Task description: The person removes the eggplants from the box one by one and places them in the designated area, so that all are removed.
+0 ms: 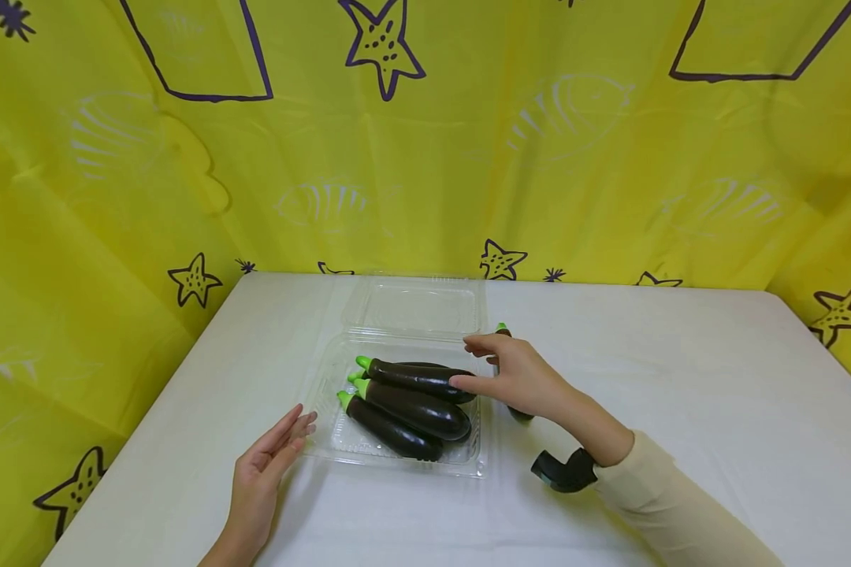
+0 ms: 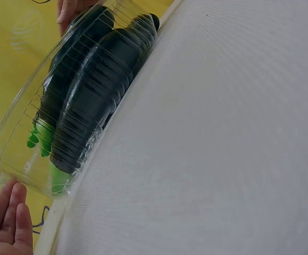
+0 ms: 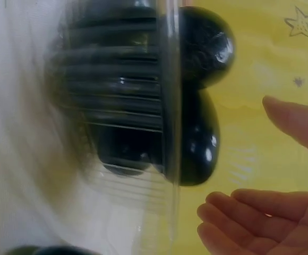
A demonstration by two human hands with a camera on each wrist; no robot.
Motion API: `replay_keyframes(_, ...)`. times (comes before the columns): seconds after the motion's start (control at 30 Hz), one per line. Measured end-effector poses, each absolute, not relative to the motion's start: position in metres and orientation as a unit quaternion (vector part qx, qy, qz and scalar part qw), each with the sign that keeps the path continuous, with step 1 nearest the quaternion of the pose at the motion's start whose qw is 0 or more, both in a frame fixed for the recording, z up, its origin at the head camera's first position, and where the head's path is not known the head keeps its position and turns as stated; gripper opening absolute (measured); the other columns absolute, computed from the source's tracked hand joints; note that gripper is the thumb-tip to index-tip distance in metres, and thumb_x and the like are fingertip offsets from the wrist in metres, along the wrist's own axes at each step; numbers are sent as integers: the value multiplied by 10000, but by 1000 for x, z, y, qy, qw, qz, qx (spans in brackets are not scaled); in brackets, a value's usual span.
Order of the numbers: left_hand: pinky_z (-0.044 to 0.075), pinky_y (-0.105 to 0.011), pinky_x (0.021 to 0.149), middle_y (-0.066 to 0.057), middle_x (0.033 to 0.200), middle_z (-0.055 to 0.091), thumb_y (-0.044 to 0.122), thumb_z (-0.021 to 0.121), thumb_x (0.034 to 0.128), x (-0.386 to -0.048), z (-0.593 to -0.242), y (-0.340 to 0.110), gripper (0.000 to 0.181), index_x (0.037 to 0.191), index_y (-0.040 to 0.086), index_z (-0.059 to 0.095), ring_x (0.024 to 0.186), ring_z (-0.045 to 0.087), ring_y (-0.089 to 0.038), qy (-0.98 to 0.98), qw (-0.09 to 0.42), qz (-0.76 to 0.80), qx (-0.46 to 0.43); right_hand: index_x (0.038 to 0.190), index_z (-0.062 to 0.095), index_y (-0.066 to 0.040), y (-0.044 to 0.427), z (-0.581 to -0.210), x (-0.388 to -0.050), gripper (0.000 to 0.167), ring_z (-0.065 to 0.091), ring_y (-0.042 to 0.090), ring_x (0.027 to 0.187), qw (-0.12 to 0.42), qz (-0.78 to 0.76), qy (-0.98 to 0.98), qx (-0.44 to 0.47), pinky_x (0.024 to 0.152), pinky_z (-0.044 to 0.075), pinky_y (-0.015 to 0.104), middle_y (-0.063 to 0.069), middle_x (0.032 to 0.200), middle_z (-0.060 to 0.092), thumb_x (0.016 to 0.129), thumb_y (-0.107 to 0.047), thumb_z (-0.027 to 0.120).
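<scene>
A clear plastic clamshell box (image 1: 351, 439) lies with its lid folded back on the white table. Several dark eggplants (image 1: 414, 409) with green stems are piled in it, stems toward the left. My right hand (image 1: 521, 374) hovers over their round ends, thumb and fingers spread apart; the right wrist view shows nothing in its grasp. Beside the box's left wall is my left hand (image 1: 262, 465), fingers extended, fingertips at the rim; whether they touch it is unclear. One more eggplant (image 1: 521, 414) lies outside the box on the right, partly hidden behind my right hand.
The transparent lid (image 1: 421, 307) reaches back toward the yellow patterned cloth (image 1: 432, 157) behind the table. White table surface (image 1: 681, 370) extends to the right. A black device (image 1: 563, 471) is worn at my right wrist.
</scene>
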State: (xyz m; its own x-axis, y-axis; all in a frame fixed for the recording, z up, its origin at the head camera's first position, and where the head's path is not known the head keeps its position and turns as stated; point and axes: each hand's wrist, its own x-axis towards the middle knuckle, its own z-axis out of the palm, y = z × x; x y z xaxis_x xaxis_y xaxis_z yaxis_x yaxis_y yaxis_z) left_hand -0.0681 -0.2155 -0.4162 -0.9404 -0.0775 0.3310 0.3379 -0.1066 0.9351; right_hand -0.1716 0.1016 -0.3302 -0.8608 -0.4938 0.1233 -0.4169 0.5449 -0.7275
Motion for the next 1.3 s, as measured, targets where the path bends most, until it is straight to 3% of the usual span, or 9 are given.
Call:
replay_keyframes(0.43,426,-184,881,-84,1166,611,-162,406,890,-66,-416,-216,380,1267,-203,374,1072,577,-172,-656,142,-737,-87,1260,513,40,84,-338,-183,659,530,256,1102,81,-380,863,-323,920,430,411,157,1191,574,789,-376,713)
replay_keyframes(0.8,428,-194,883,-92,1172,607,-159,408,891,-66,-415,-215,374,1262,-201,383,1069,578,-161,-656,142,-736,-88,1207,565,22,73,-345,-185,553,551,232,1084,80,-415,848,-320,910,442,378,137,1156,600,789,-303,725)
replay_keyframes(1.3,419,-177,886,-88,1173,606,-167,384,894,-67,-413,-214,368,1259,-215,371,1076,573,-158,-659,138,-735,-85,1199,577,16,65,-347,-189,540,550,205,1075,87,-400,854,-320,900,444,379,76,1136,618,806,-332,703)
